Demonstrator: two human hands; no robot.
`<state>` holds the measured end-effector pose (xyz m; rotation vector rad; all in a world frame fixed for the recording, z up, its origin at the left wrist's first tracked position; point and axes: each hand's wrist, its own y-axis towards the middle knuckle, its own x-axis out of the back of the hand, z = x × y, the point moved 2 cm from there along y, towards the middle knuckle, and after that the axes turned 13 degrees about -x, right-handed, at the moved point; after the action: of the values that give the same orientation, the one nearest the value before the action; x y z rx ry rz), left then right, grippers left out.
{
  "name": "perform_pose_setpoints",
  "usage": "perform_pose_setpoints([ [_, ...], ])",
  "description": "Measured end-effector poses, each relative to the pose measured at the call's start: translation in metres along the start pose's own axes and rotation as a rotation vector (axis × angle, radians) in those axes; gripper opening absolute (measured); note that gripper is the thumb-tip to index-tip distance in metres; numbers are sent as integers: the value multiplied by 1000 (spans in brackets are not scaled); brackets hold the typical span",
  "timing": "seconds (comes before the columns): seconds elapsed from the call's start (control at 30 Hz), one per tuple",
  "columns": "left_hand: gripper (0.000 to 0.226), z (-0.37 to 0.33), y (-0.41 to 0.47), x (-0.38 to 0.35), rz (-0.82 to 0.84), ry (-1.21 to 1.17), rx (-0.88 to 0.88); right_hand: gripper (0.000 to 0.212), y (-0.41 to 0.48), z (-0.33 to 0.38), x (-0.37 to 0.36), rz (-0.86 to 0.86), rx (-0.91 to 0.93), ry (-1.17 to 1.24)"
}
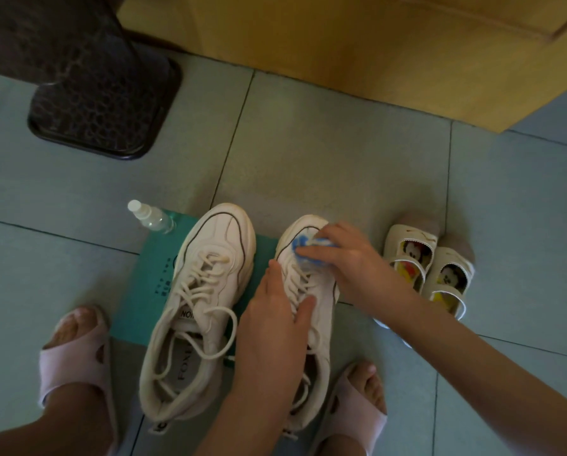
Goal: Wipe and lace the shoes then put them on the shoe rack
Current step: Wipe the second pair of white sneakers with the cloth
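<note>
Two white lace-up sneakers stand side by side on a teal mat on the floor. The left sneaker lies free with its laces loose. My left hand presses flat on the laces and tongue of the right sneaker, holding it steady. My right hand is closed on a blue and white cloth and pushes it against that sneaker's toe. Much of the right sneaker is hidden under both hands.
A clear spray bottle stands at the mat's far left corner. A small pair of children's cartoon shoes sits right of the sneakers. My feet in pink slides flank the mat. A dark tray-like base and a wooden door lie ahead.
</note>
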<state>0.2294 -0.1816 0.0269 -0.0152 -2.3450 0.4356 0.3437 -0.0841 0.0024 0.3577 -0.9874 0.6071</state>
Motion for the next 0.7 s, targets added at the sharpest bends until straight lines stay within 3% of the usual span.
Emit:
perform_pose_setpoints([
  [0.1, 71, 1, -1, -2, -7, 5, -5, 35, -4, 6, 3, 57, 68, -63],
  [0.23, 70, -1, 1, 0, 2, 35, 5, 47, 6, -11, 12, -20, 34, -225],
  [0.33, 70, -2, 0, 1, 15, 39, 8, 32, 4, 3, 7, -14, 27, -164],
  [0.47, 70, -3, -2, 2, 17, 42, 11, 36, -2, 7, 5, 38, 57, -167],
  [0.6, 68, -4, 0, 4, 29, 60, 18, 31, 8, -9, 24, -63, 79, -304],
  [0.7, 68, -3, 0, 3, 29, 51, 28, 33, 8, -4, 19, -50, 51, -218],
])
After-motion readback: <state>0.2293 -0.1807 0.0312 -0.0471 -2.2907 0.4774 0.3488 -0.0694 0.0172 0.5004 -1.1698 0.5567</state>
